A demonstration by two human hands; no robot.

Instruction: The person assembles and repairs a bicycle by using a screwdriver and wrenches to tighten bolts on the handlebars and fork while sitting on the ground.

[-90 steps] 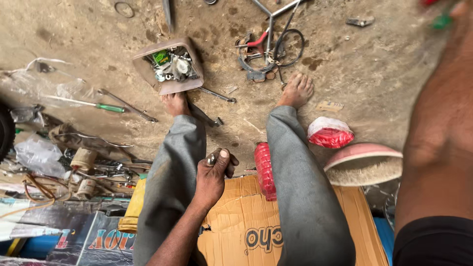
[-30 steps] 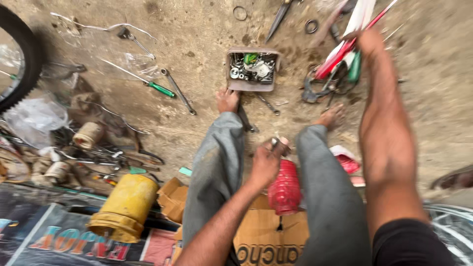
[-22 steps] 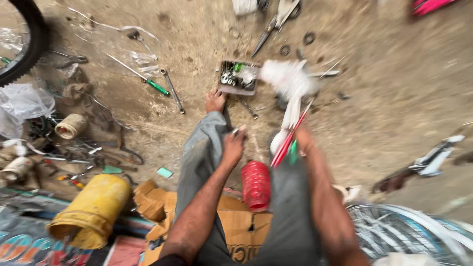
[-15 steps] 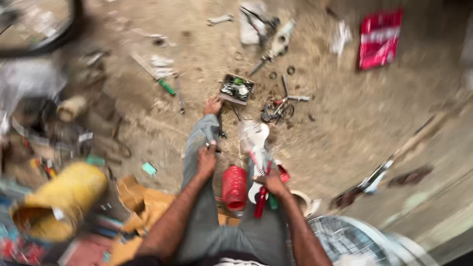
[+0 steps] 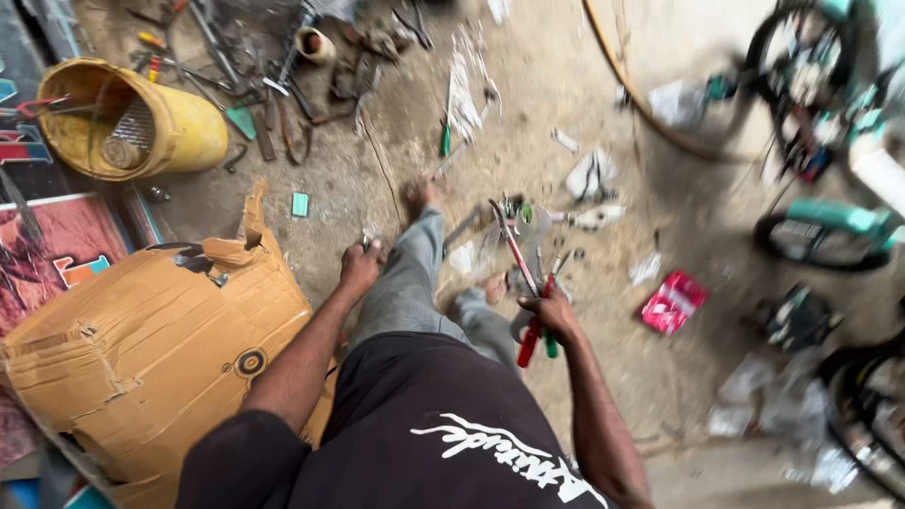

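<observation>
Cardboard (image 5: 141,330) lies flattened at my left, a yellow bucket (image 5: 132,118) beyond it on the dirt floor (image 5: 566,123). My right hand (image 5: 547,311) is closed around a bundle of long tools (image 5: 528,283) with red and green grips; they could slip, since I hold them low. My left hand (image 5: 361,269), on my knee, pinches something small I cannot make out.

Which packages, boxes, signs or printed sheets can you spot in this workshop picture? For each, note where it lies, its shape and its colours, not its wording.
Cardboard box: flattened and torn, brown, on the ground left of the person.
Red packet: small, flat, rectangular, on the dirt floor to the right.
Printed sheet: at the left edge, partly under the cardboard, red with light lettering.
Yellow drum: lying on its side, upper left, cylindrical.
</observation>
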